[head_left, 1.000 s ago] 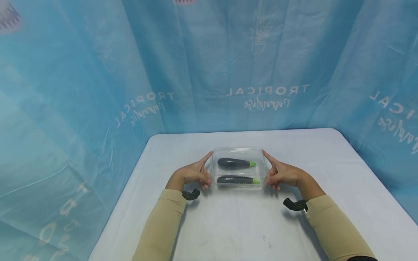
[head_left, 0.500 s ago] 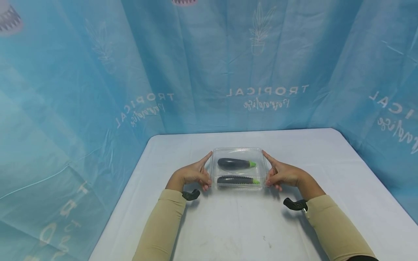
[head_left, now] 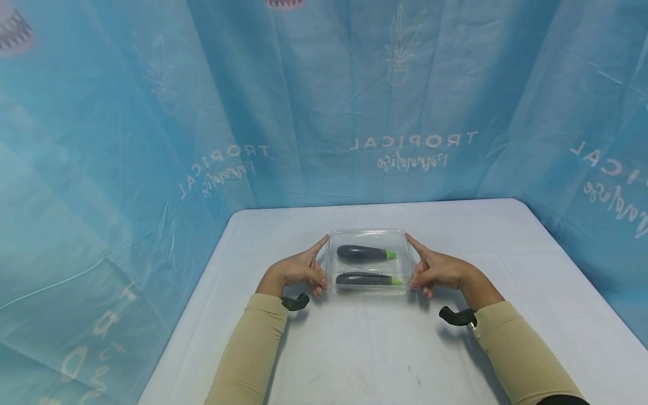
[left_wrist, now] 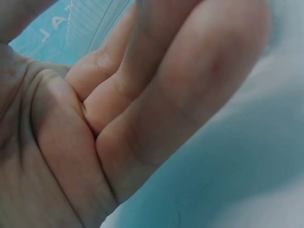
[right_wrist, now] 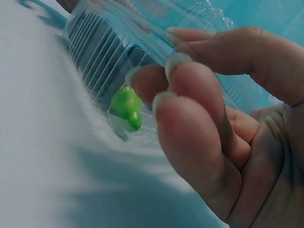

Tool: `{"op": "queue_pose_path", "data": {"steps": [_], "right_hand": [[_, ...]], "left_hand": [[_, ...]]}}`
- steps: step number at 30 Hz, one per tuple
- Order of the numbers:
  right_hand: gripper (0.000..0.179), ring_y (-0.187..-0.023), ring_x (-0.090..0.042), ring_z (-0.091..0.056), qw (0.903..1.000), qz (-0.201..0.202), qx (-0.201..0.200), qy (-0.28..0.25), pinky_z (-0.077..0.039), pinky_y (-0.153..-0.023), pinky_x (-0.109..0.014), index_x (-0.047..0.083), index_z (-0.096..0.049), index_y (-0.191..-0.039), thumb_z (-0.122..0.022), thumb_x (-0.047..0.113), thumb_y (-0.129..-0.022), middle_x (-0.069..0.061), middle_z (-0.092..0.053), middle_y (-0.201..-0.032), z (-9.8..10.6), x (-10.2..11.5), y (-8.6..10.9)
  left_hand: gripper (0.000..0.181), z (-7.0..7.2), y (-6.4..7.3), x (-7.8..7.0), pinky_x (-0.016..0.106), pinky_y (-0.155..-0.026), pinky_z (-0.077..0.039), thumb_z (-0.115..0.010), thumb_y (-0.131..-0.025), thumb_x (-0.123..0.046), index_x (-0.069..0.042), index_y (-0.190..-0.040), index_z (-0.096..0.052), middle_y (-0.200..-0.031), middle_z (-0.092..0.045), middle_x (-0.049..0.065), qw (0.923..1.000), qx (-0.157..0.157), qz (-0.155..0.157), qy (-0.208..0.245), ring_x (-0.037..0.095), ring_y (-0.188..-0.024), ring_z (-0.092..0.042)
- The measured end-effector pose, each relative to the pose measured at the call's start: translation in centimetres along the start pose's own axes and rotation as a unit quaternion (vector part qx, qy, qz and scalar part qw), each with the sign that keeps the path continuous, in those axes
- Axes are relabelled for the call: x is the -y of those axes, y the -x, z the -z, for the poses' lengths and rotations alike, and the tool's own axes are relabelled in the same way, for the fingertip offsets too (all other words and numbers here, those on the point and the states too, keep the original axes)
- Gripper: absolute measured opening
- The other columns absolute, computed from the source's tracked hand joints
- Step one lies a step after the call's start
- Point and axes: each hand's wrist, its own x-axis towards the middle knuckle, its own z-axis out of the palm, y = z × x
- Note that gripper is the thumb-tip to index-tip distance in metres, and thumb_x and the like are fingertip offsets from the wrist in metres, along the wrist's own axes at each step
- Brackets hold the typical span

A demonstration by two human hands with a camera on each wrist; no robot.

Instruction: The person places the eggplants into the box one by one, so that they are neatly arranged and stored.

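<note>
A clear plastic clamshell box (head_left: 372,236) sits on the white table between both hands. Through its lid shows a dark eggplant (head_left: 360,254) with a green end pointing right. A similar dark shape (head_left: 363,279) with a green end appears through the ridged front wall. My left hand (head_left: 298,270) holds the box's left side, index finger stretched to the far corner, thumb at the near one. Mirroring it, my right hand (head_left: 445,271) holds the right side. In the right wrist view, fingertips (right_wrist: 190,118) lie right at the box's rim, close to the green tip (right_wrist: 127,105).
The white table (head_left: 364,349) carries a few faint marks near its front. A blue curtain (head_left: 324,112) with mirrored lettering hangs behind it and along both sides. Dark curved wrist pieces (head_left: 458,317) stick out below both hands.
</note>
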Motion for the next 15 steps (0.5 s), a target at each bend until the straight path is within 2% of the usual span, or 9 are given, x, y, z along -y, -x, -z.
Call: {"op": "queue_pose_path", "data": {"steps": [9, 15], "right_hand": [[0.139, -0.058, -0.022, -0.067, 0.9999, -0.003, -0.009, -0.011, -0.063, -0.056, -0.038, 0.045, 0.019, -0.164, -0.083, -0.006, -0.084, -0.027, -0.071, -0.087, -0.06, 0.03, -0.10], [0.140, -0.063, -0.023, -0.070, 0.9999, 0.002, -0.015, -0.008, -0.065, -0.063, -0.042, 0.039, 0.020, -0.165, -0.083, -0.009, -0.082, -0.026, -0.071, -0.085, -0.07, -0.19, -0.16]], "left_hand": [[0.137, -0.06, 0.17, -0.17, 0.046, -0.071, -0.065, -0.082, -0.081, 0.010, -0.044, -0.167, 0.011, -0.086, -0.072, 0.030, 1.0000, 0.002, -0.001, -0.003, 0.029, -0.066, -0.073], [0.138, -0.06, 0.09, -0.05, 0.047, -0.071, -0.065, -0.082, -0.081, 0.010, -0.043, -0.167, 0.012, -0.086, -0.072, 0.029, 1.0000, 0.001, 0.001, -0.003, 0.029, -0.066, -0.073]]}}
